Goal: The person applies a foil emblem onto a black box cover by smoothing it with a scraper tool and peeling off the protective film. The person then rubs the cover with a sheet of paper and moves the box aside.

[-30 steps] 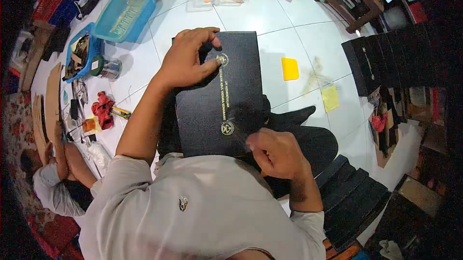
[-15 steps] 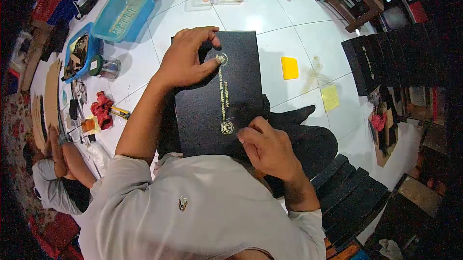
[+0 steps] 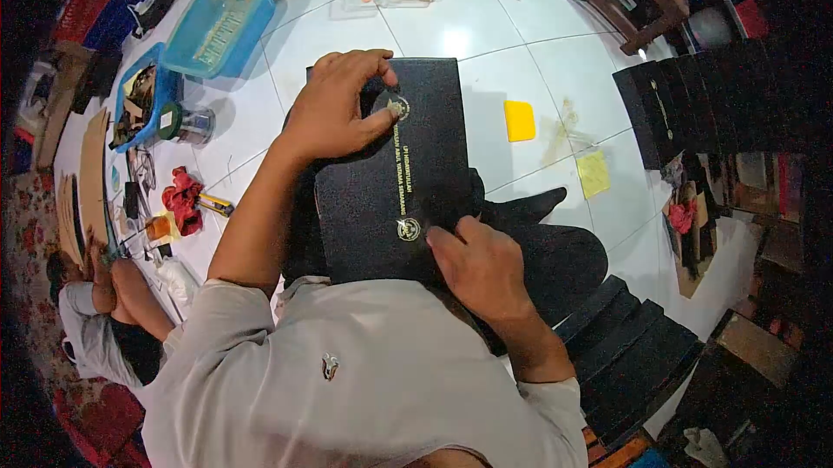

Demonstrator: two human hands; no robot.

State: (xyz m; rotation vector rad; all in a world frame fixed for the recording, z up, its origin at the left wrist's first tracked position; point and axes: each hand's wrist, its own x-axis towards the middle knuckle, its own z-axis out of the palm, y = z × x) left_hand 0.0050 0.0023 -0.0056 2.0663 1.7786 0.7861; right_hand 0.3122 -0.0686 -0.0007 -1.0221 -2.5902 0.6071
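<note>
On my lap lies a black folder-like case with gold lettering and a round gold emblem near each end of the text line. My left hand rests over its upper left part, thumb and forefinger apart beside the upper emblem, which the thumb partly covers. At the lower right, my right hand has its fingers curled, with the tips close to the lower emblem. Whether something small is pinched there is hidden.
A yellow scraper and a yellow paper square lie on the tiles. Black cases stack at right. Blue tubs, a jar, a red cloth and a cutter are left, near another person.
My right hand has shifted slightly, its fingers more bunched beside the lower emblem. The left hand and the case stay nearly as they were.
</note>
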